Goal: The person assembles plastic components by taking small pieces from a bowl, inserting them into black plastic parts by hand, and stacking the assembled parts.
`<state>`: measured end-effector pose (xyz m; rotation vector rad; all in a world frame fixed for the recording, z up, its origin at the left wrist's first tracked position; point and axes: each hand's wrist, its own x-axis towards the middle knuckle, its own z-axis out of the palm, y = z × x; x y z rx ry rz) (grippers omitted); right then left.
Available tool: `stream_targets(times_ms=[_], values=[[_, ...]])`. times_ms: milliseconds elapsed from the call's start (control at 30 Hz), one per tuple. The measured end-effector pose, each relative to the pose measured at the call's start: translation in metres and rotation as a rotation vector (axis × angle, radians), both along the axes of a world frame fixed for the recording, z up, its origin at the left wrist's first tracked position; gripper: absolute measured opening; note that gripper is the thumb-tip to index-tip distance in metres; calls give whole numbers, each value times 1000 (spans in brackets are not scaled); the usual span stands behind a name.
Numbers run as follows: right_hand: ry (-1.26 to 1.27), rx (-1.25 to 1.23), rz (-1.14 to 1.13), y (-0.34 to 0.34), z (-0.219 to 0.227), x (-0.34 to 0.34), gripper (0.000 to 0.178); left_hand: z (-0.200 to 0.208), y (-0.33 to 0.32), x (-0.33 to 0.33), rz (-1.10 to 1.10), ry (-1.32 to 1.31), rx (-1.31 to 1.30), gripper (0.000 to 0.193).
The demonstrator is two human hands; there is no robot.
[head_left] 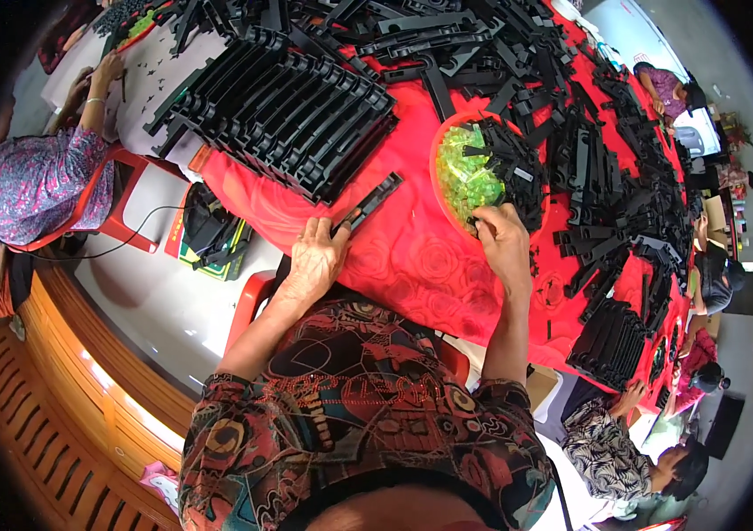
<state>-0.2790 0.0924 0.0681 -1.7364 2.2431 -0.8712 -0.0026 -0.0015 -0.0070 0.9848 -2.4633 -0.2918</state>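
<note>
Nearest the lens, the wearer's dark patterned shirt [354, 407] is filling the lower view, with the wearer sitting close against the red rose-patterned tablecloth [421, 261].

Left hand [316, 252] is pinching one slim black plastic bar [375, 202] by its near end — thumb and fingers closing on it, the far end pointing away and to the right. That end-hold is leaving most of the bar's length exposed, presumably for access. The bar is lying over the cloth between stack and basin; whether it is bearing on the cloth, cannot tell.

Right hand [502, 237] is resting at the near edge of a round red-rimmed basin [436, 168], fingertips drawing close together by the yellow-green small pieces [469, 184]. Whether they are pinching one, cannot tell. Small black parts [520, 166] are sharing the basin's other side, likely for keeping kinds apart.

Beyond the left hand, a neat stack of black plastic frames [284, 115] is standing in rows — orderly, perhaps for counting. Loose black pieces [443, 40] are heaping behind, seemingly unsorted.
</note>
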Motion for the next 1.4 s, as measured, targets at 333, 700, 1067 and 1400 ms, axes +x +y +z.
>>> stream_targets(times_ms=[333, 700, 1067, 1400], values=[[80, 28, 69, -8, -6, 0, 7, 9, 4, -1, 42, -42, -6, 33], [-1076, -256, -139, -23, 15, 37, 5, 54, 21, -25, -184, 628, 684, 24], [-1344, -133, -7, -28, -8, 97, 10, 40, 21, -34, -119, 1008, 1168, 12], [-1146, -57, 122, -22, -13, 103, 15, 30, 28, -9, -107, 855, 1360, 10]])
